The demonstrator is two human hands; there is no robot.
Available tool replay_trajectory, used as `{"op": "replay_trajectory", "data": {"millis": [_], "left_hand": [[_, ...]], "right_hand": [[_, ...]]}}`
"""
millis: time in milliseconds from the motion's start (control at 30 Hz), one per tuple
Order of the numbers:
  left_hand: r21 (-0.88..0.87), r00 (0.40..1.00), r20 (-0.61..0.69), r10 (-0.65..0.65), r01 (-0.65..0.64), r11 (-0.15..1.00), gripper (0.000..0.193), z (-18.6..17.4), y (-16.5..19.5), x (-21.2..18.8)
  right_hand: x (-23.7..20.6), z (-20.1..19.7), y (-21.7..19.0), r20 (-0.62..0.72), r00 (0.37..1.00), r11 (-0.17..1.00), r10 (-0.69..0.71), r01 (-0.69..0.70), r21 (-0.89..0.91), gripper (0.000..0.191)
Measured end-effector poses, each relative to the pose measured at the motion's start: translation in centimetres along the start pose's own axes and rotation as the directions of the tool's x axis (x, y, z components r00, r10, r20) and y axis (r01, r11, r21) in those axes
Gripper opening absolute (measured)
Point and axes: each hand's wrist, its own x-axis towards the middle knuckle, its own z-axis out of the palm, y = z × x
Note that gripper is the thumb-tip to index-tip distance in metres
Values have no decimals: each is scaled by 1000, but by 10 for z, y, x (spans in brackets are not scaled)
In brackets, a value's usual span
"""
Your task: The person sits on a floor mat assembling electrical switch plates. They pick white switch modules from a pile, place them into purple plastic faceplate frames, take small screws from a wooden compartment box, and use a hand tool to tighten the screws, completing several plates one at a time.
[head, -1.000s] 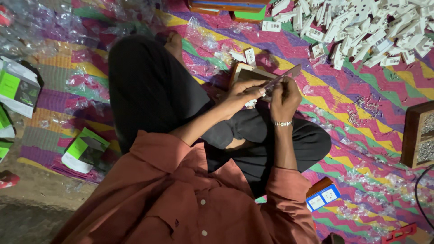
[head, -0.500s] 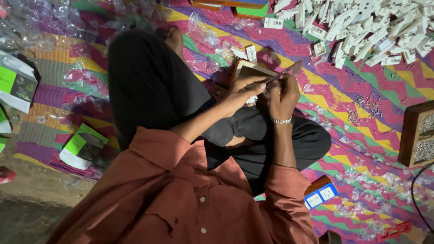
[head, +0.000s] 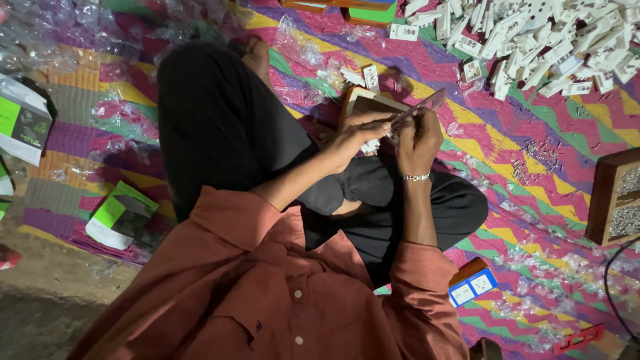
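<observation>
Hands — left (head: pixel 357 133) pinching one white socket (head: pixel 371 145), right (head: pixel 419 139) gripping one screwdriver (head: pixel 419 110).

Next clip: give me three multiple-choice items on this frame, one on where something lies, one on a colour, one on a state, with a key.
1. Where is the heap of white socket parts?
A. upper right of the mat
B. on the person's lap
C. inside the wooden box

2. What colour is the person's shirt?
A. blue
B. rust brown
C. white

3. What is the right hand doing?
A. lying flat on the mat
B. gripping a screwdriver
C. hanging free

Key: A, the heap lies on the zigzag mat at upper right; B, the shirt is rust brown; B, its fingers close round the tool near the left hand.
</observation>
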Motion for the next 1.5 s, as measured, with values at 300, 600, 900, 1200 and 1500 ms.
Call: {"op": "replay_trajectory", "data": {"millis": [300,600,900,1200,1500], "left_hand": [[-62,993,-98,61,-67,996,35,0,-9,-1],[-86,992,-122,44,-54,995,38,0,-14,-4],[-39,997,-46,68,-70,997,37,5,-12,-12],[410,970,176,167,-226,884,91,13,52,-20],[984,913,157,375,-178,22,107,3,85,-17]], "right_hand": [[-2,15,-20,57,995,988,-88,94,-119,39],[-2,15,-20,32,995,985,-98,101,-141,31],[-2,20,-12,-66,994,988,-86,76,-132,18],[-9,-1,-7,-7,998,982,55,-53,184,17],[104,-69,75,31,982,941,184,-166,-296,39]]}}
